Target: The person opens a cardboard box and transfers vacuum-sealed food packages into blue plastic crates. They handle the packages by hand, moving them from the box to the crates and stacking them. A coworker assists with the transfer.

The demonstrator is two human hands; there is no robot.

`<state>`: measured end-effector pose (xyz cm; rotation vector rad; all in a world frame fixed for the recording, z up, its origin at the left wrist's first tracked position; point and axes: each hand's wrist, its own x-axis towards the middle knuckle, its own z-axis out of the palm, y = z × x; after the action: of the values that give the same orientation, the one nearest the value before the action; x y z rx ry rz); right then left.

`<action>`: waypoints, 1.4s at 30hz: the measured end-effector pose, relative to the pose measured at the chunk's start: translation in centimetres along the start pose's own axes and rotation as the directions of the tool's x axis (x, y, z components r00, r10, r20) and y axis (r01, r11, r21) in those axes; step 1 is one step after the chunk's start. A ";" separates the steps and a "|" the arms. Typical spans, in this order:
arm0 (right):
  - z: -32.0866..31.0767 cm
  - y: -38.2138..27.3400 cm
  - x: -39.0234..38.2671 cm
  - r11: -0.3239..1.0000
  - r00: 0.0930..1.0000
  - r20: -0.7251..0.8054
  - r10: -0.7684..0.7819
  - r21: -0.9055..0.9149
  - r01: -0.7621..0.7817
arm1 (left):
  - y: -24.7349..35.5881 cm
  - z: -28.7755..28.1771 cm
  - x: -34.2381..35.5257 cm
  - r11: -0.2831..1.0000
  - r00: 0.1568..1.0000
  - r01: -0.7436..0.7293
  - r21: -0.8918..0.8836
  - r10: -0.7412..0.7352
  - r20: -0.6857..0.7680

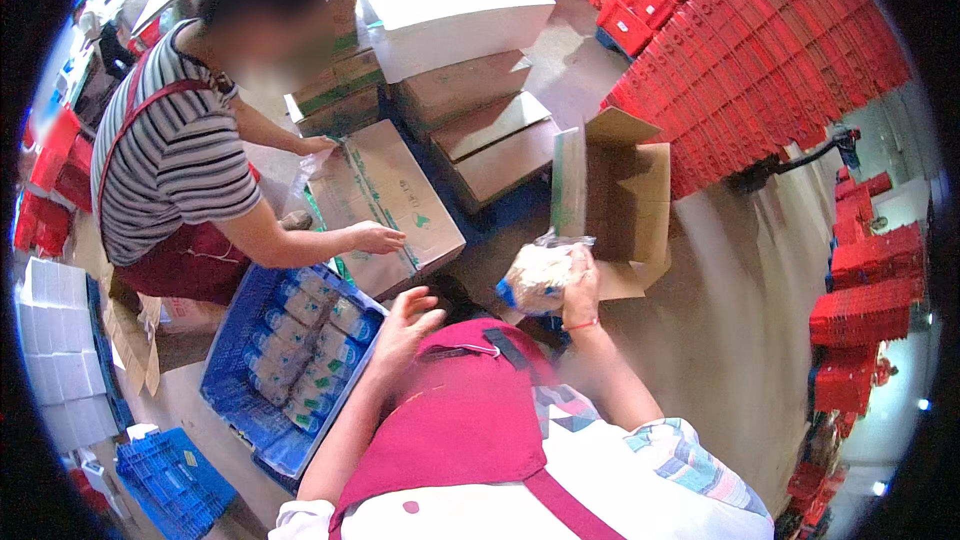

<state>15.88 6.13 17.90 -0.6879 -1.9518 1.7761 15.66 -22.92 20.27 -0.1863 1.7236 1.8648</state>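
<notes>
My right hand (581, 285) grips a clear plastic bag of pale packed goods (537, 275), held up in front of an open cardboard box (628, 195). My left hand (407, 318) is empty with fingers spread, hovering at the right rim of a blue plastic crate (236, 340) filled with several small clear packets (305, 340). I wear a pink apron.
A co-worker in a striped shirt and dark red apron (175, 160) bends over a closed cardboard carton (385, 200), both hands on it. More cartons (480, 90) are stacked behind. Red crates (760, 50) pile up at right. A second blue crate (170, 480) and white boxes (60, 360) sit at left.
</notes>
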 end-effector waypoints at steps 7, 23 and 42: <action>-13.8 11.2 4.1 0.862 0.945 -0.316 0.088 -0.451 -0.231 | -3.0 -3.9 -2.4 0.985 0.975 0.161 -0.064 -0.168 -0.145; -2.3 17.7 3.0 0.696 0.905 0.379 0.193 -0.703 0.146 | -9.2 -5.9 -1.4 0.963 0.977 0.176 0.204 -0.146 -0.153; 17.6 13.7 12.5 0.554 0.761 0.554 0.339 -0.771 0.314 | -9.3 -3.9 4.6 0.946 0.895 0.285 0.154 -0.205 -0.396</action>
<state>-3.49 0.69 2.15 -0.2970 -3.3850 0.9857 15.48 -25.25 9.45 -0.6855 2.0264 1.5177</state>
